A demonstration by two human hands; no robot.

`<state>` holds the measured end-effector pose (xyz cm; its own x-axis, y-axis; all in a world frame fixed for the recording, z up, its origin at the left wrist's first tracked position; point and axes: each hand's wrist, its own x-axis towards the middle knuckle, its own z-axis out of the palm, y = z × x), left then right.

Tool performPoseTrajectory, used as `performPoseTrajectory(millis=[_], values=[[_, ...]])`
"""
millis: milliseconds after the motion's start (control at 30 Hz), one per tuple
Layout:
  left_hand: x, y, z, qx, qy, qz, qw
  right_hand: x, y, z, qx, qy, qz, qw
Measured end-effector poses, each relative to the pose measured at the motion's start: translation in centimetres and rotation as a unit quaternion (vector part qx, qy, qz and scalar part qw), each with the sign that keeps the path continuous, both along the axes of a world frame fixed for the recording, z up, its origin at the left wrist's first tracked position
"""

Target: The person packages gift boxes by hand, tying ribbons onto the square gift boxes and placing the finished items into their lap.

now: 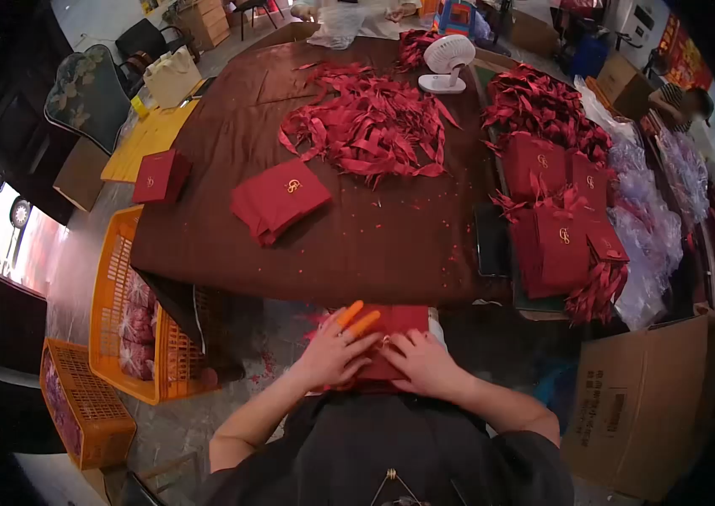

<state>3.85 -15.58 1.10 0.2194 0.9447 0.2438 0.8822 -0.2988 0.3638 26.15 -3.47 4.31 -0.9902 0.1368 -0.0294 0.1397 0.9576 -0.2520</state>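
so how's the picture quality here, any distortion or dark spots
Head view: strong fisheye bends the brown table edges and leaves black vignette corners; window glare washes out the far left; light is even over the ribbon pile; the left hand and right hand, pressed on a red bag, are fairly sharp, while the edges smear.

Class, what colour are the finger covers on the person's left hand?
Orange finger covers on the left hand, seen in the head view.
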Motion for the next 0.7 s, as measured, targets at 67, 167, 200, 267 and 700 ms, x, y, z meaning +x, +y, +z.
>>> performPoseTrajectory(millis=[67,167,200,267,700], values=[[0.6,-2.2,-2.7,-0.094,0.025,-0.076,0.992,1.1,-0.7,-1.0,-0.079,-0.072,0.055,0.993],[1.3,-4.7,-3.3,-0.127,0.012,-0.079,0.989,-0.3,2.4,0.0,-0.168,0.033,0.01,0.985],[1.3,-4.9,-3.0,-0.126,0.011,-0.08,0.989,-1.3,4.4,0.0,-0.167,0.127,-0.034,0.977],[0.9,-5.1,-2.5,-0.113,0.003,-0.062,0.992,-4.3,9.4,0.4,-0.099,0.272,-0.157,0.944],[-14.5,8.7,1.3,0.19,0.096,0.417,0.884,-11.8,29.3,-5.1,0.109,0.183,-0.475,0.854]])
